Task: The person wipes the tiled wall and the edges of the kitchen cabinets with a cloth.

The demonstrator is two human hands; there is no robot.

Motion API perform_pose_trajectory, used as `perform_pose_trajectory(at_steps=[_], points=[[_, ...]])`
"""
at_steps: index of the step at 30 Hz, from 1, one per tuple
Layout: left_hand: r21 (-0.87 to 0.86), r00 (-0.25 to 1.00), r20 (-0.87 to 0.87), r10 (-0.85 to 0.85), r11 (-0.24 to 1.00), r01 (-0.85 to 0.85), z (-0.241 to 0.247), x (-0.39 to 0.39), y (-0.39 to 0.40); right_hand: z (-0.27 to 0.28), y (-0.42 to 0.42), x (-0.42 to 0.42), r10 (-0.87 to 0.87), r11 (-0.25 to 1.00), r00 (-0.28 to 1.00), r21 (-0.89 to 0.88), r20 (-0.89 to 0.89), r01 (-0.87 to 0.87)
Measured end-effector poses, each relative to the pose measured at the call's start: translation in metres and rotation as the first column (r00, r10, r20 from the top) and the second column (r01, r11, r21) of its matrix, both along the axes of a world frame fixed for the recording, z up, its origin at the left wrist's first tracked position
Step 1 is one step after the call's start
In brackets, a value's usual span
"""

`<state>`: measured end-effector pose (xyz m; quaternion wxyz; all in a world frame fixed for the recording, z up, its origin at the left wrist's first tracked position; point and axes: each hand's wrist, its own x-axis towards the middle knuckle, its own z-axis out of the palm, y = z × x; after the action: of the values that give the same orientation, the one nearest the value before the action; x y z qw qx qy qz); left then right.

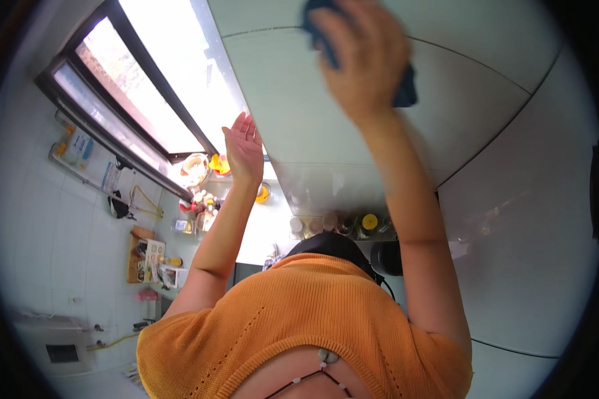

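Note:
My right hand [364, 65] is raised high and grips a dark blue cloth [405, 90] against a pale, glossy panel [309, 114] with thin dark seams. Blur softens the fingers and cloth. My left hand [245, 149] is held up beside the panel's edge, next to the bright window opening [199, 75]. Its palm is turned up, with the fingers apart and nothing in it. Whether its fingertips touch the panel edge, I cannot tell.
A dark-framed window sash [164, 90] stands at the left. Jars, one with a yellow lid [369, 221], line a ledge beneath the panel. Bottles and containers crowd the counter [259, 239] below my left hand. A wall rail [87, 182] holds packages; a wooden rack [132, 259] sits lower.

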<state>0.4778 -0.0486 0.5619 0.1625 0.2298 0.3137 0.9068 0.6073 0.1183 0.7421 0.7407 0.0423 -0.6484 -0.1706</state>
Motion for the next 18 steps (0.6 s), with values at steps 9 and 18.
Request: perform_pose_trajectory(at_steps=[9, 18], points=[[-0.176, 0.978, 0.165, 0.127, 0.979, -0.097, -0.027, -0.011, -0.026, -0.18, -0.042, -0.02, 0.115, 0.921, 0.61, 0.146, 0.784, -0.361], [-0.244, 0.898, -0.158, 0.41, 0.865, -0.438, 0.01, 0.011, -0.013, -0.145, -0.018, 0.053, 0.331, 0.933, 0.632, -0.141, 0.701, -0.333]])
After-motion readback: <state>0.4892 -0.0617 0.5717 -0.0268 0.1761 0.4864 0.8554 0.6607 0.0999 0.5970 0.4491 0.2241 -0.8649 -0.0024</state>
